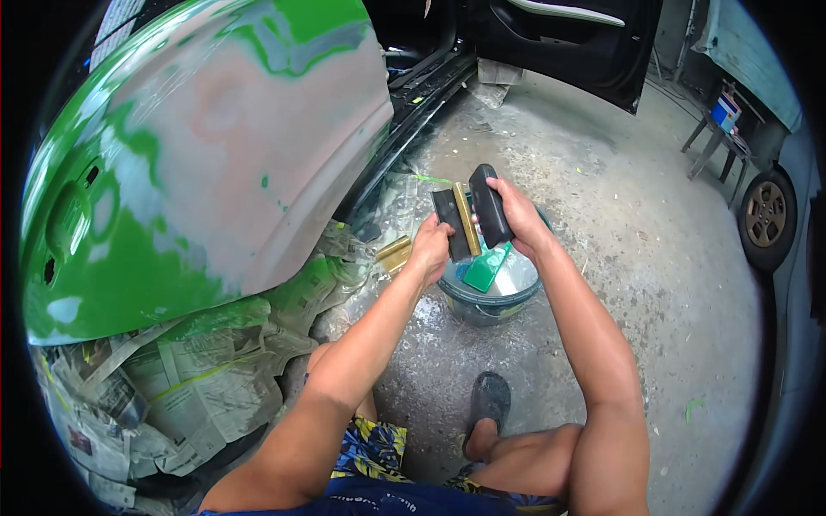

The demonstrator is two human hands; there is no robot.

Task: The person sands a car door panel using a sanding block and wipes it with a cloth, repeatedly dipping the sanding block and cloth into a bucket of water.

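My left hand point(433, 244) is closed on a strip of sandpaper point(450, 225), dark on its face, with a folded brownish-gold edge. Close to the right of it, my right hand point(516, 217) grips a black sanding block point(490, 206), held upright and tilted. The two pieces are side by side; whether they touch I cannot tell. Both hands are over a dark bucket point(486, 308) on the floor. A flat green piece point(487, 268) rests in the bucket, which seems to hold water. Beside the bucket, a curled gold-brown sheet point(394, 254) lies on the left.
At the left stands a green car panel point(224, 172) with sanded grey and pinkish patches. Newspaper point(215, 387) covers the area below it. An open black car door point(568, 43) juts out at the top. A stool point(721, 142) with cans and a car wheel point(767, 219) are at the right.
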